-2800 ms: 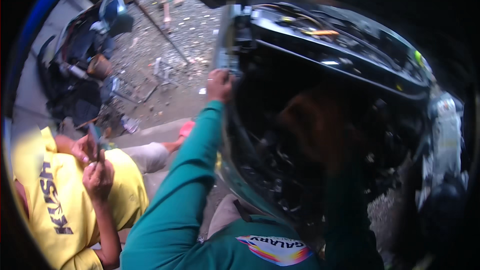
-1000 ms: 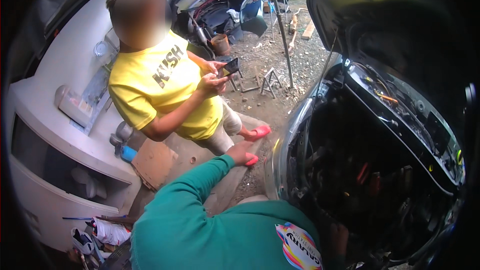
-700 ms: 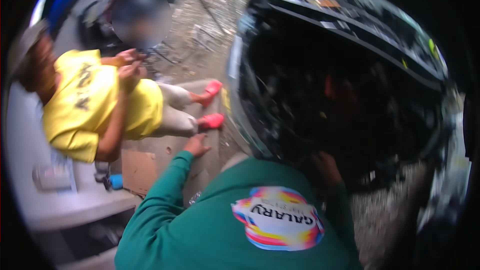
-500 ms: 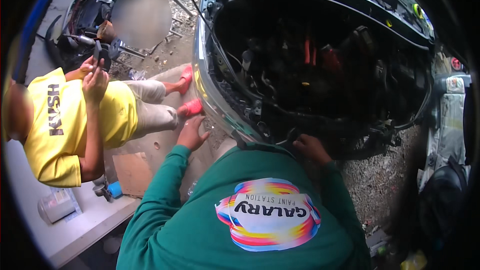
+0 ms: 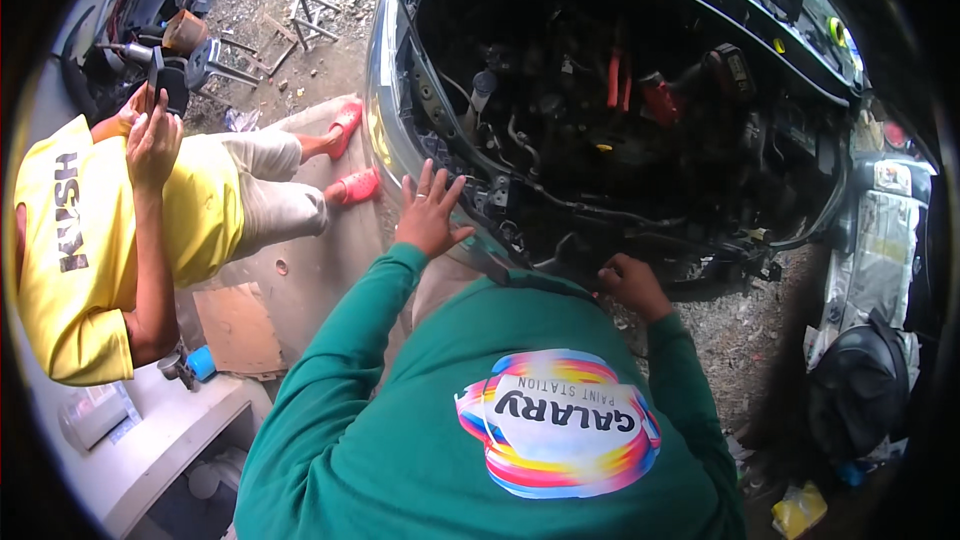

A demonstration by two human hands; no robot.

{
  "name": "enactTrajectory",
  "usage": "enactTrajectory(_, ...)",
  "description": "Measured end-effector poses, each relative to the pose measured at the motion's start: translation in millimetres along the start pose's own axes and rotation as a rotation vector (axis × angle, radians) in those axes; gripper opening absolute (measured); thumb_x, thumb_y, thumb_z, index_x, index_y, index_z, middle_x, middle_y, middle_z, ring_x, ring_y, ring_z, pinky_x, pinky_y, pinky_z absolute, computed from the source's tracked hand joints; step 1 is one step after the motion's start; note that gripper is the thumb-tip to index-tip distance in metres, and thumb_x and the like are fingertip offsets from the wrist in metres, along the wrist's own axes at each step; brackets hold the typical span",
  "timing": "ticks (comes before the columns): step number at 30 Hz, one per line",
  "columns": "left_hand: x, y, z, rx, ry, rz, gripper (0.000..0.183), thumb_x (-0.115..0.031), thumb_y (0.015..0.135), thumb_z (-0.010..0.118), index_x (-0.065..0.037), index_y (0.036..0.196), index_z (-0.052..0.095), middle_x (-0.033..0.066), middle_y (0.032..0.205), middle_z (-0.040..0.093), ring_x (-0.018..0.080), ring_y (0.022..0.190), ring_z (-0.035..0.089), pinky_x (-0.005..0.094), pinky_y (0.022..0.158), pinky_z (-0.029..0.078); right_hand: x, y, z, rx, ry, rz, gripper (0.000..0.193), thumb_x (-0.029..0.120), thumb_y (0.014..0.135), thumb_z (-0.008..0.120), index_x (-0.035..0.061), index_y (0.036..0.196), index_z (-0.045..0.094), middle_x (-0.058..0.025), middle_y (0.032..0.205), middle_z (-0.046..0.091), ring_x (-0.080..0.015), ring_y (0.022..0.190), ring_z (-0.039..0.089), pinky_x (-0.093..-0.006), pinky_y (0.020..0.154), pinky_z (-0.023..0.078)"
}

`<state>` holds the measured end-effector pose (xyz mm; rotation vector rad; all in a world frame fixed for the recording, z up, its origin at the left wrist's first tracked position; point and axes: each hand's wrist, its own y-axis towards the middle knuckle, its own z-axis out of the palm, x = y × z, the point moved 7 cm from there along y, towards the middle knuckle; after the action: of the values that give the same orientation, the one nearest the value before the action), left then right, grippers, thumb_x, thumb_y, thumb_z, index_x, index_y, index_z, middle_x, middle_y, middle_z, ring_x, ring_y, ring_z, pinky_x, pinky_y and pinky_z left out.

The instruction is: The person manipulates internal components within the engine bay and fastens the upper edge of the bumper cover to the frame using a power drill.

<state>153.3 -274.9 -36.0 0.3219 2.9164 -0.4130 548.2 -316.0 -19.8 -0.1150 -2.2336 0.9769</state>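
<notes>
Grey gravel (image 5: 735, 340) and concrete (image 5: 322, 280) flank the car's open engine bay (image 5: 585, 125).

At nine o'clock, a co-worker (image 5: 195, 215) in a yellow shirt (image 5: 90, 260) holds a dark phone (image 5: 154, 71) — at eight, brown cardboard (image 5: 240, 330) beside a white counter (image 5: 185, 432). Toward four — a black bundle (image 5: 858, 390) and a yellow packet (image 5: 799, 511).

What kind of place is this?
It looks like a car repair yard: there's an open engine bay, what seems a red-and-black power tool inside, and a pile of what look like loose car parts.
</notes>
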Motion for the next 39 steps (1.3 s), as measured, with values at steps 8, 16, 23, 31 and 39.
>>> enactTrajectory(8,5,32,-3,0.098,0.091,-0.018,0.106,-0.072,0.08,0.075,-0.022,0.165,0.037,0.015,0.17,0.033,0.0387,0.164,0.006,0.0721,0.126,0.008,14,1,-10,-0.018,-0.022,-0.06,0.027,0.025,0.096,0.075,0.0001,0.103,0.07,-0.021,0.09,0.075,-0.0307,0.077,0.077,-0.0413,0.073,0.058)
enactTrajectory(16,1,41,-9,0.171,0.108,0.027,0.098,-0.075,0.075,0.075,-0.03,0.158,0.049,0.0123,0.17,0.034,0.0368,0.164,0.006,0.0755,0.124,0.004,11,8,-17,-0.045,-0.121,-0.074,0.027,0.026,0.097,0.075,0.0007,0.103,0.069,-0.0204,0.09,0.075,-0.032,0.083,0.077,-0.0417,0.075,0.058)
enactTrajectory(23,-17,49,4,0.106,0.131,0.462,0.059,-0.059,0.083,0.076,-0.034,0.136,0.067,0.0019,0.161,0.048,0.0273,0.162,0.021,0.0746,0.125,0.005,4,14,-17,-0.031,-0.045,-0.016,0.027,0.027,0.096,0.075,0.003,0.106,0.071,-0.0193,0.098,0.075,-0.0342,0.093,0.074,-0.0414,0.082,0.056)
enactTrajectory(31,-14,65,11,0.331,0.12,0.533,0.052,-0.061,0.089,0.07,-0.032,0.132,0.069,0.0021,0.163,0.046,0.0274,0.16,0.026,0.0742,0.125,0.005,-11,8,-6,-0.008,-0.041,-0.002,0.025,0.026,0.096,0.076,0.0032,0.106,0.071,-0.0187,0.096,0.074,-0.0335,0.09,0.073,-0.041,0.081,0.056)
enactTrajectory(39,-12,68,16,0.366,0.121,0.606,0.057,-0.063,0.09,0.069,-0.034,0.138,0.066,0.0021,0.161,0.048,0.0275,0.158,0.03,0.0705,0.126,0.012,7,9,-26,0.008,0.028,0.12,0.027,0.029,0.097,0.075,0.0039,0.107,0.072,-0.0186,0.098,0.075,-0.0341,0.094,0.074,-0.0417,0.083,0.057)
